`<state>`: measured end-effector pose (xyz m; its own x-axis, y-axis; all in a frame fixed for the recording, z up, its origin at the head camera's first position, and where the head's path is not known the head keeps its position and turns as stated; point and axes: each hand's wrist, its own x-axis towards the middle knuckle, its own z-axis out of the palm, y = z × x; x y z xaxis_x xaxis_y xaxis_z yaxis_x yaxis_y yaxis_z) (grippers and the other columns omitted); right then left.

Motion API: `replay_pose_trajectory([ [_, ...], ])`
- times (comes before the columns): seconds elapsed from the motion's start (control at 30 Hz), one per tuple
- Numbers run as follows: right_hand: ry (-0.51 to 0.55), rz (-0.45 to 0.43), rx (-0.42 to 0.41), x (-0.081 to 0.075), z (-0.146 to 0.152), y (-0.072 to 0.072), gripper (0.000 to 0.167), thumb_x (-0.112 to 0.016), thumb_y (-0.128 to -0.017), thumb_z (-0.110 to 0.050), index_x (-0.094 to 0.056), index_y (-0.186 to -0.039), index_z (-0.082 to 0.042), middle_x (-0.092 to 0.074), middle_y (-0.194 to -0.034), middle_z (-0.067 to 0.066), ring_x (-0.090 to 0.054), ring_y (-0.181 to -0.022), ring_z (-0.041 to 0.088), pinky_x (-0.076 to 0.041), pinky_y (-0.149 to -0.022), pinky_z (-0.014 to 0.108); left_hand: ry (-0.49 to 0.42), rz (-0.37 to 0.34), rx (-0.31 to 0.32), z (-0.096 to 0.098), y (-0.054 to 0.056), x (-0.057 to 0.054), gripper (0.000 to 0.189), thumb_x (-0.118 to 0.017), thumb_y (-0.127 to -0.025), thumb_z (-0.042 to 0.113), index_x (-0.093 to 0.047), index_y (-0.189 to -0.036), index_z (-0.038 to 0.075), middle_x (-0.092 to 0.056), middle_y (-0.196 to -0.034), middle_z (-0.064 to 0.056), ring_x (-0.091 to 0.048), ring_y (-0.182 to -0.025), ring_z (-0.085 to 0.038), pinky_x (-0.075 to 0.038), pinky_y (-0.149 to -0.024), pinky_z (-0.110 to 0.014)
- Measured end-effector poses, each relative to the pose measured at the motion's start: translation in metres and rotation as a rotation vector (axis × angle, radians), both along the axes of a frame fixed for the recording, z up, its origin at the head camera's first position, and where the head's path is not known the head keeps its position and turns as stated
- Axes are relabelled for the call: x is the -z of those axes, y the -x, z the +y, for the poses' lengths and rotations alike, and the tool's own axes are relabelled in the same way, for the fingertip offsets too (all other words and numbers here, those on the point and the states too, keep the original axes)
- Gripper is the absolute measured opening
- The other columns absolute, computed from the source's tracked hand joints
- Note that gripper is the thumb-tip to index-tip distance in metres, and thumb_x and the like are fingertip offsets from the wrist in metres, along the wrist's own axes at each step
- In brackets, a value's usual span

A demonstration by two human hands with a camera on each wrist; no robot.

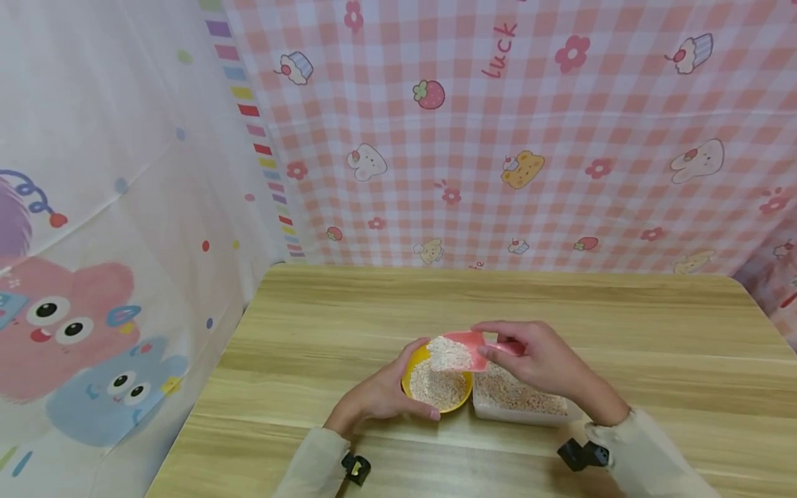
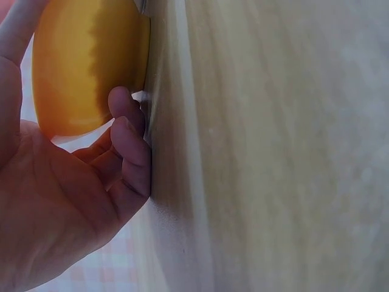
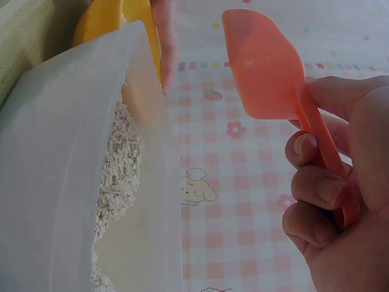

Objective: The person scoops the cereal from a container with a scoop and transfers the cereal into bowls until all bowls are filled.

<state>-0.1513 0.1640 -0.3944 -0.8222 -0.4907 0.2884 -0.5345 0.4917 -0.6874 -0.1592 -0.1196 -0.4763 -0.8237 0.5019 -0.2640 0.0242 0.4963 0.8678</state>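
Note:
My left hand (image 1: 385, 391) holds the yellow bowl (image 2: 73, 67) from its left side, thumb at the near rim and fingers round the far side. The bowl stands on the table with pale oat flakes (image 1: 438, 389) inside. Over its far right part, a pink scoop (image 1: 477, 347) carries a heap of flakes (image 1: 450, 353). My right hand (image 1: 544, 356) grips the scoop by its handle, fingers curled round it in the right wrist view, where the scoop's underside shows. A translucent plastic box (image 3: 48, 146) with more oat flakes (image 3: 121, 164) lies under my right hand.
The wood-grain table (image 1: 324, 304) reaches back to a pink checked cloth (image 1: 473, 138). On the left hangs a white cloth (image 1: 124, 207) with cartoon figures. The box stands close against the bowl's right side.

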Motion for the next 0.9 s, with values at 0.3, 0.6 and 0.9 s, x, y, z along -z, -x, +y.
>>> replay_pose_trajectory([
  [0.3,-0.085,0.042,-0.019,-0.003,-0.008,0.001,0.032,-0.074,-0.090,-0.018,-0.071,-0.121,-0.013,-0.050,-0.063,-0.016,-0.040,-0.053,-0.002,-0.041,-0.050,0.021,-0.001,-0.003,-0.002,0.000,0.000,-0.001,0.116,-0.092,-0.068,0.037,-0.017,-0.156,0.039,-0.036,-0.156,-0.009,-0.036,-0.140,-0.030,-0.027,-0.114,-0.059],
  [0.6,-0.193,0.184,-0.063,-0.002,-0.015,0.003,0.030,-0.072,-0.091,-0.018,-0.071,-0.121,-0.013,-0.074,-0.110,0.003,-0.071,-0.083,0.005,-0.058,-0.071,0.027,-0.002,-0.002,0.007,0.000,-0.001,-0.002,0.117,-0.092,-0.068,0.037,-0.015,-0.156,0.038,-0.037,-0.155,-0.010,-0.037,-0.139,-0.031,-0.028,-0.113,-0.058],
  [0.9,-0.265,0.311,-0.090,-0.003,-0.024,0.004,0.028,-0.072,-0.090,-0.020,-0.072,-0.117,-0.011,-0.076,-0.100,0.005,-0.071,-0.075,0.006,-0.054,-0.062,0.023,-0.008,0.003,0.019,0.000,0.000,-0.002,0.117,-0.092,-0.068,0.037,-0.015,-0.156,0.037,-0.038,-0.154,-0.005,-0.038,-0.138,-0.030,-0.029,-0.112,-0.058],
])
